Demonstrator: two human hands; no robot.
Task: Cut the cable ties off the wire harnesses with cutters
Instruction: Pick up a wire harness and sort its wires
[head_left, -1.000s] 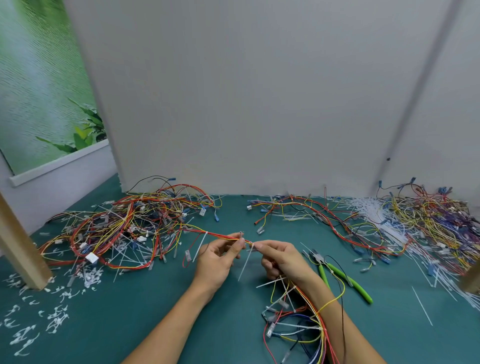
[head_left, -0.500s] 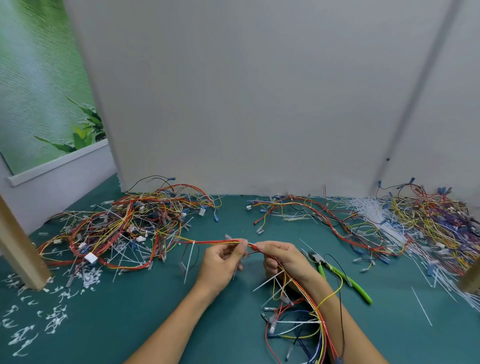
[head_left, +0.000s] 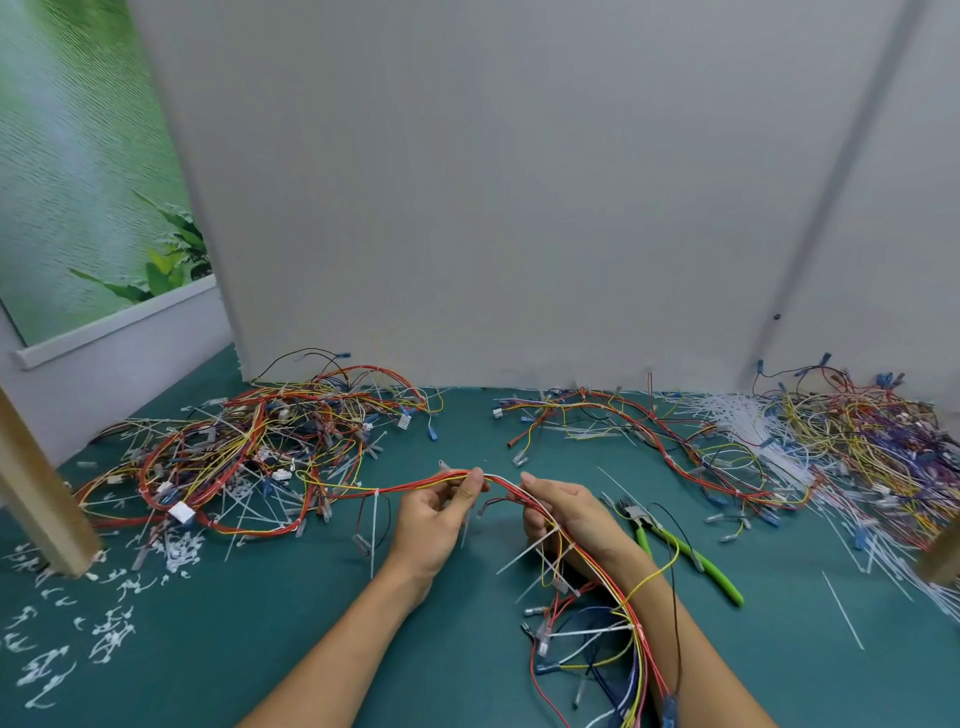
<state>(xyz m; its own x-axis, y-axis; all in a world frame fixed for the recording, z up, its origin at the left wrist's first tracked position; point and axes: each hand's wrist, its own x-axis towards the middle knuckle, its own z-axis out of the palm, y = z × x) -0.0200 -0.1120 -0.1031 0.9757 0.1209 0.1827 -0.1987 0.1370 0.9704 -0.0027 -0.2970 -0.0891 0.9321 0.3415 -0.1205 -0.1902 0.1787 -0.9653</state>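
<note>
A red, yellow and white wire harness (head_left: 415, 485) stretches between both hands just above the green table. My left hand (head_left: 434, 519) pinches it between thumb and fingertips. My right hand (head_left: 569, 512) curls around the same bundle a little to the right, and the wires trail down over my right forearm. White cable ties stick out of the harness, one (head_left: 375, 525) hanging left of my left hand and one (head_left: 530, 548) below my right hand. Green-handled cutters (head_left: 685, 553) lie on the table just right of my right hand, untouched.
A large tangle of harnesses (head_left: 234, 457) covers the left of the table, another (head_left: 649, 436) lies at the back centre, and a third (head_left: 862, 431) with loose white ties is at the right. Cut tie bits (head_left: 62, 639) litter the near left. A wooden post (head_left: 36, 493) stands left.
Both hands have slid along the harness, feeding it leftward: the tie that was between the hands now hangs left of my left hand, and another tie has come up under my right hand.
</note>
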